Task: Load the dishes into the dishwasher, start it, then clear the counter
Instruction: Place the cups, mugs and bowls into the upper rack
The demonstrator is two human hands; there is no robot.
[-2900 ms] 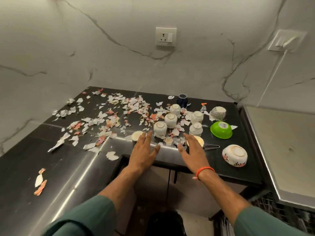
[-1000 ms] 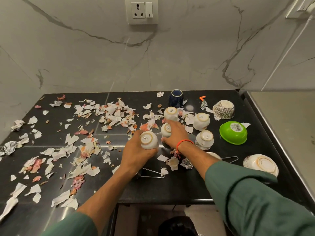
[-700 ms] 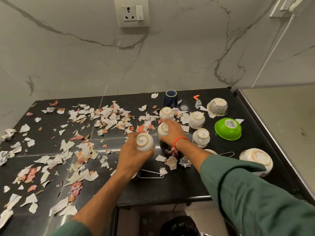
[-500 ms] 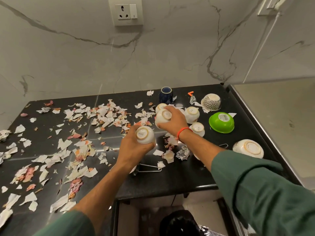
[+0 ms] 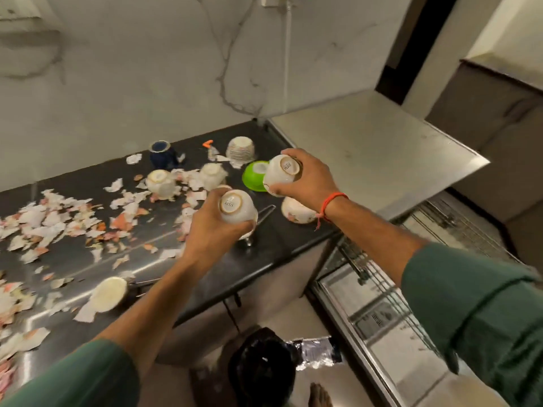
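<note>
Risk, open rack: the dishwasher rack point(image 5: 458, 230), at 4 o'clock of the hands, is judged the likely target; a cup could be chipped if knocked on the steel worktop point(image 5: 367, 148) edge during the swing.
Risk, slip: each cup is held upside down by its rounded wall alone, so a slip is judged possible if the grasp is loosened.
Left hand point(image 5: 210, 230): fingers are curled round the left cup point(image 5: 236, 207); the cup's foot ring is turned to 12 o'clock, above the fingers.
Right hand point(image 5: 305, 180): fingers and thumb are wrapped round the right cup point(image 5: 280, 174), which projects at 9 o'clock of the palm.
Counter point(image 5: 258, 259): both cups are held clear of it.
Remaining dishes: a floral bowl point(image 5: 296, 211) beneath the right wrist, a green bowl point(image 5: 254, 177), further cups point(image 5: 160, 185) at 10 o'clock.
Paper scraps point(image 5: 53, 218): scattered toward 9 o'clock.
</note>
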